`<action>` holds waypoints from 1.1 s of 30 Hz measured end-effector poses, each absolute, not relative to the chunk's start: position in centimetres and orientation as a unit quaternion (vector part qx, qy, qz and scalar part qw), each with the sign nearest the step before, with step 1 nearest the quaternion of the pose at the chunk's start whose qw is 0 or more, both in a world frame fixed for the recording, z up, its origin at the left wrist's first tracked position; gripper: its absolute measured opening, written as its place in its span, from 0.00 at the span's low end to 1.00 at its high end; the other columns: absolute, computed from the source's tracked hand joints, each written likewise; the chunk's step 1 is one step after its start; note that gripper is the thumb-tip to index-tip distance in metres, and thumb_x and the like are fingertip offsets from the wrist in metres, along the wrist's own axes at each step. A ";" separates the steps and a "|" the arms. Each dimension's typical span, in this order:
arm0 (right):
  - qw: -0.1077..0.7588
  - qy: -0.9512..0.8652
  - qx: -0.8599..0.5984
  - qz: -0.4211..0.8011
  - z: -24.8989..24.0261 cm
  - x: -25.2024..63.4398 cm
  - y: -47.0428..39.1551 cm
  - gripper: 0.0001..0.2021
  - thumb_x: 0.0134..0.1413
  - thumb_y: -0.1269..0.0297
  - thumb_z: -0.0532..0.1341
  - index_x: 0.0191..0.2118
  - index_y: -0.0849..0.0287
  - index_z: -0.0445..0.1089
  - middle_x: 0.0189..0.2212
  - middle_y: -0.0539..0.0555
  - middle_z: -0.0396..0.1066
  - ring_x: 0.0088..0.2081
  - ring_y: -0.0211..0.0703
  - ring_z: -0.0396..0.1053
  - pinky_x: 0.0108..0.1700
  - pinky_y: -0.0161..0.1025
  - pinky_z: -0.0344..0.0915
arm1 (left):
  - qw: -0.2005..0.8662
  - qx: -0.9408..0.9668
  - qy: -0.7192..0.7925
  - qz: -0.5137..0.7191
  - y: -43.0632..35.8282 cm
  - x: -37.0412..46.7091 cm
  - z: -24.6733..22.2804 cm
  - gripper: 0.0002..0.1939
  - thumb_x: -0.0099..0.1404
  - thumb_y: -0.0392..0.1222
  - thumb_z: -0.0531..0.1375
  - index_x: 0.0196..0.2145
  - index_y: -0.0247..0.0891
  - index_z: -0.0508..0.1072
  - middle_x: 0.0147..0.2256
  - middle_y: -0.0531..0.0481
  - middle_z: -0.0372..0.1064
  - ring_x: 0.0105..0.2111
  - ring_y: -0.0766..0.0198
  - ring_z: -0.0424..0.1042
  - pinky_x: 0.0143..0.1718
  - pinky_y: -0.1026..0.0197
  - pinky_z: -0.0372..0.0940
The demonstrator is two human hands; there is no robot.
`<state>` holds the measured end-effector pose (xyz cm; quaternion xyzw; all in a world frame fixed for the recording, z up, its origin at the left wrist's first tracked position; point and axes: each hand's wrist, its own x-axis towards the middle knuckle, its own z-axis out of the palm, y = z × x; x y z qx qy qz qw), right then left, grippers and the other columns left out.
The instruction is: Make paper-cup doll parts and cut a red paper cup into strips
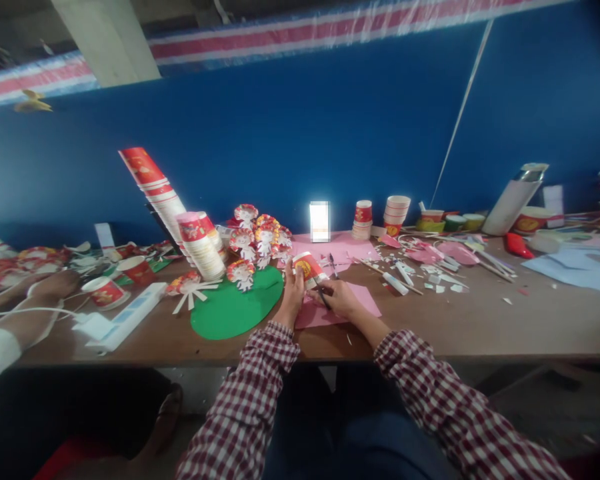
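My left hand (293, 291) is wrapped round a tilted red and white paper cup (309, 268) near the table's middle. Close against the cup, my right hand (341, 299) grips dark scissors (323, 293), whose shape is partly covered by the fingers. Pink paper (361, 300) lies under both hands. To the left is a green oval sheet (237, 307), with several small paper figures (267, 241) standing behind it.
Tall stacks of cups (200, 248) lean at the left, near a white power strip (130, 319). Another person's arm (35, 313) rests at the far left. Paper scraps (443, 280), a glue tube (395, 283) and a thermos (514, 200) are at the right.
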<state>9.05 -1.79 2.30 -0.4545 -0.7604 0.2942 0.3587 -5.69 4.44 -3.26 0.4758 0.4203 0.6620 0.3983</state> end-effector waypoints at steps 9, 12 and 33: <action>0.378 -0.747 -0.444 0.319 2.1 9.0 -1.7 0.15 0.52 0.54 0.58 0.25 0.62 0.68 0.21 0.51 0.67 0.23 0.35 0.61 0.24 0.30 0.54 | 0.350 0.531 0.443 0.632 4.7 -5.9 -3.7 0.33 0.64 0.57 0.53 0.62 0.45 0.49 0.64 0.44 0.45 0.64 0.58 0.47 0.62 0.55 0.48; 0.382 -0.748 -0.440 0.318 2.0 9.0 -1.7 0.15 0.51 0.54 0.58 0.25 0.62 0.68 0.21 0.51 0.68 0.24 0.35 0.61 0.24 0.30 0.55 | 0.343 0.533 0.455 0.626 4.7 -5.9 -3.7 0.33 0.64 0.57 0.51 0.62 0.44 0.48 0.64 0.43 0.45 0.63 0.58 0.48 0.61 0.55 0.49; 0.389 -0.749 -0.442 0.305 2.0 9.0 -1.6 0.17 0.50 0.52 0.58 0.27 0.62 0.70 0.22 0.51 0.67 0.25 0.37 0.61 0.26 0.31 0.57 | 0.392 0.485 0.420 0.660 3.6 -5.5 -2.3 0.28 0.62 0.49 0.58 0.57 0.43 0.58 0.61 0.43 0.53 0.60 0.59 0.54 0.61 0.56 0.48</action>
